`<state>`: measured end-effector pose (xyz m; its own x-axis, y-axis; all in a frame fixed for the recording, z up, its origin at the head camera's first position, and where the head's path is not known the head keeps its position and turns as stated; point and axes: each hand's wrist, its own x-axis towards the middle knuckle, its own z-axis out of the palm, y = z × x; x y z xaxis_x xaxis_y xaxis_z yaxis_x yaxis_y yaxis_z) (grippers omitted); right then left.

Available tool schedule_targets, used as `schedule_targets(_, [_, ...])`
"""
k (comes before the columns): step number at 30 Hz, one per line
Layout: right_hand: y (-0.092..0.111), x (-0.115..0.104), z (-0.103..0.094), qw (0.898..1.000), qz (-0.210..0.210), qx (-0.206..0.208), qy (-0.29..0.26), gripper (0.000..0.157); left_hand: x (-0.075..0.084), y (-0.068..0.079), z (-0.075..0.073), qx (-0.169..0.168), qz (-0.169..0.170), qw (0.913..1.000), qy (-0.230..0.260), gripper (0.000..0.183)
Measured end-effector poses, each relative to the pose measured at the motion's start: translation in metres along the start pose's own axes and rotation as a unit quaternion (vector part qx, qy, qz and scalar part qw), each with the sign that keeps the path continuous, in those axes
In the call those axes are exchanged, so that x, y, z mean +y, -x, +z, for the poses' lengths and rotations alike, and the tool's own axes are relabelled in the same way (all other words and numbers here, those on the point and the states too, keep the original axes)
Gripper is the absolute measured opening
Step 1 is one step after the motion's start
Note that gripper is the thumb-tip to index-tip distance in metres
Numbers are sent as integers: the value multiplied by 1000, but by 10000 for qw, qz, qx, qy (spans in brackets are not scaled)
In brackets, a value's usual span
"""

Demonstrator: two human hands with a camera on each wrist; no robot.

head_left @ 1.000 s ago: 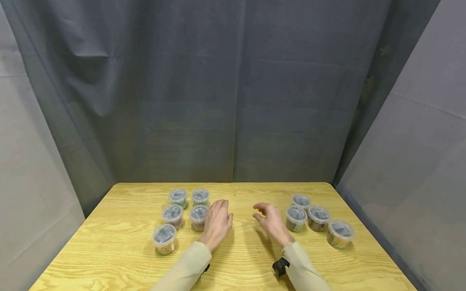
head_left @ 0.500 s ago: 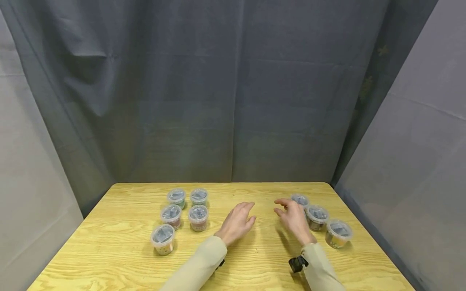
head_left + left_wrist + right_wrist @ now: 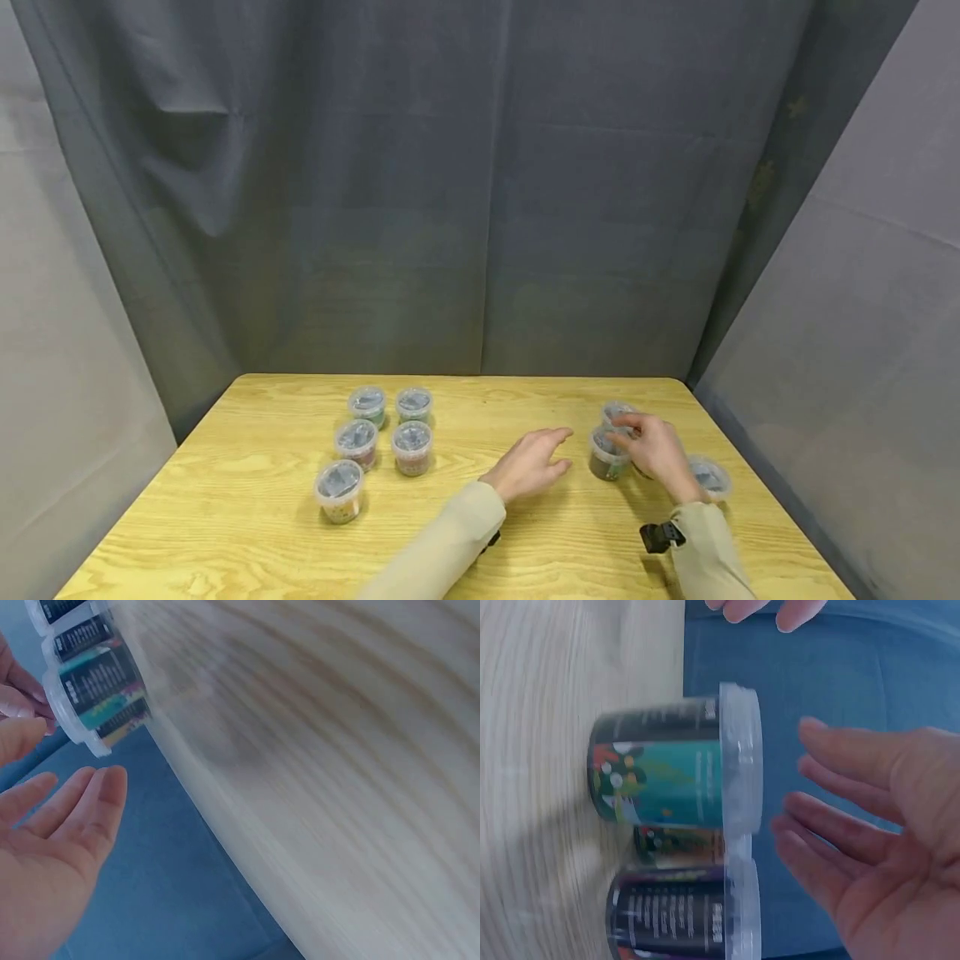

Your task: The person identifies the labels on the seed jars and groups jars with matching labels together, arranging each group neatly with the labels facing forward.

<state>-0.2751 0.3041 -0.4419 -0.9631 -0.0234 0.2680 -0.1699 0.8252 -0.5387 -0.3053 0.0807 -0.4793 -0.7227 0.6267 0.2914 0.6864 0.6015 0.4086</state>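
Small round tubs with clear lids stand in two groups on a wooden table. My right hand (image 3: 660,454) hovers over the right group, its fingers beside the lid of a teal-and-dark tub (image 3: 606,465). In the right wrist view, a gap separates my loosely bent fingers from this teal-labelled tub (image 3: 671,780); a dark-labelled tub (image 3: 671,911) stands beside it. A rear tub (image 3: 617,410) and a front-right tub (image 3: 710,477) are partly covered by my right hand and wrist; another is mostly hidden. My left hand (image 3: 527,467) is above mid-table, fingers extended, holding nothing.
Several lidded tubs form the left group, the nearest one (image 3: 339,492) standing a little forward. The wooden table (image 3: 247,500) ends at a dark curtain (image 3: 375,250) behind. Pale cloth walls (image 3: 847,333) flank both sides.
Both hands have moved right: my left hand from beside the left group to mid-table, my right hand from mid-table to over the right group. The tubs appear to stay put.
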Motion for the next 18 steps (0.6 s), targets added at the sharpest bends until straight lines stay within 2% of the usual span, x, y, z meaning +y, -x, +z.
schedule_targets(7, [3,6,-10,9993,-126,-353,32,32,16,-10,6,-210,55,9998,-37,52])
schedule_targets(11, [4,10,-11,9983,-157,-565,46,33,22,-10,12,-404,-84,9991,-47,61])
schedule_targets(18, [2,12,-8,9938,-239,-967,488,31,30,-12,19,-758,-210,9968,-104,62])
